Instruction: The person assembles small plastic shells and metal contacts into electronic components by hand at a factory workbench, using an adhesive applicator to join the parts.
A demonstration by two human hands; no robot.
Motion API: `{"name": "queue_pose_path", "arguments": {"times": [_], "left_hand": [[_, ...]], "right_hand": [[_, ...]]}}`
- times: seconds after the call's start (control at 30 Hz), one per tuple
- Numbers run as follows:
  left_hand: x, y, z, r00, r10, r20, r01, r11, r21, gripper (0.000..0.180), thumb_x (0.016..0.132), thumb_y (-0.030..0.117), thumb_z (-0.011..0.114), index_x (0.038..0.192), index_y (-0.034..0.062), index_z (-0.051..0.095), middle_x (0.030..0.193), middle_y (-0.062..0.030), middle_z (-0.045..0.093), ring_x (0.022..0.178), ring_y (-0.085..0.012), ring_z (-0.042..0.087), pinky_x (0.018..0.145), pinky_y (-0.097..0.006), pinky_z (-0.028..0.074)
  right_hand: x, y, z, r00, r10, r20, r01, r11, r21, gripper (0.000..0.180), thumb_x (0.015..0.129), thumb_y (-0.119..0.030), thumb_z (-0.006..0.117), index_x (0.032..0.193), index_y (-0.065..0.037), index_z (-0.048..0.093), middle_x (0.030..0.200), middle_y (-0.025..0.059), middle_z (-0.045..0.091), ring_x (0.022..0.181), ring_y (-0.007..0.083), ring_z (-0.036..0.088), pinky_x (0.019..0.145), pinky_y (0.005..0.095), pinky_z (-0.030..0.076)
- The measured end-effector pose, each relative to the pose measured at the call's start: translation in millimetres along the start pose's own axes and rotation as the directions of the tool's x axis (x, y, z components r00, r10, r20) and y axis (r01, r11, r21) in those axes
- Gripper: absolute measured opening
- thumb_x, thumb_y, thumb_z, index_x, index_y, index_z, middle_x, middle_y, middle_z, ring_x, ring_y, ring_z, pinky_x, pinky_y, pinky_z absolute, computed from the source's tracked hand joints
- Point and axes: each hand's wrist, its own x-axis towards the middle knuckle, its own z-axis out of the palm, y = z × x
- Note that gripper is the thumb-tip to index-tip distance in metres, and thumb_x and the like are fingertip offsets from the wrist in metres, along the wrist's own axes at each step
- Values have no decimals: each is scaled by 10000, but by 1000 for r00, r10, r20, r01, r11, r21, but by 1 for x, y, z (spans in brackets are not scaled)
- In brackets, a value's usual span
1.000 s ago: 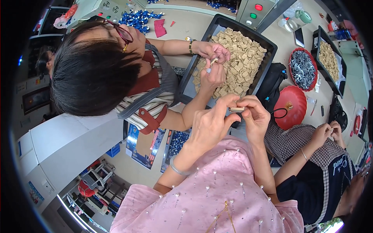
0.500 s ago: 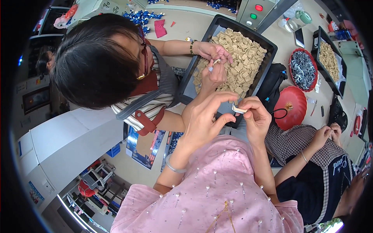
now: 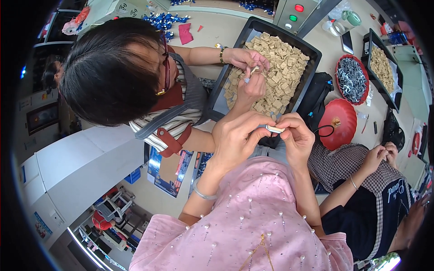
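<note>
Hands raised slightly; small pale piece (image 3: 275, 129) pinched between both grips.

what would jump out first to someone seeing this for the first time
Probably the big black tray heaped with small tan square pieces at top centre, where a co-worker's hands pick at one piece. Just below it, the person's left hand and right hand pinch a small pale piece between them. To the right sit two round red dishes, the upper one filled with grey metal parts.
</note>
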Motion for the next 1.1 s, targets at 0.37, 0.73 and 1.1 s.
{"name": "queue_pose_path", "arguments": {"times": [0.37,0.73,1.1], "left_hand": [[1,6,-1,988,154,-9,-149,971,185,168,744,-9,677,908,7,645,806,-83,652,644,-161,643,517,-237,469],[-9,2,1,991,-134,0,133,987,-87,307,693,22,763,971,9,634,726,-34,655,592,-36,581,512,-173,420],[-6,8,5,997,-82,-11,82,996,-21,486,649,151,805,1076,23,611,1087,-81,623,710,-65,567,515,-184,417]], "right_hand": [[3,-13,-5,997,-54,50,67,950,-305,146,774,-33,680,892,48,650,882,111,599,766,144,582,667,240,476],[10,-33,1,981,-115,156,174,875,-452,213,673,-35,724,877,14,685,844,115,651,766,216,617,678,298,489],[8,-41,5,982,-152,113,190,774,-604,112,684,1,682,791,17,651,768,107,647,816,274,621,722,335,491]]}}
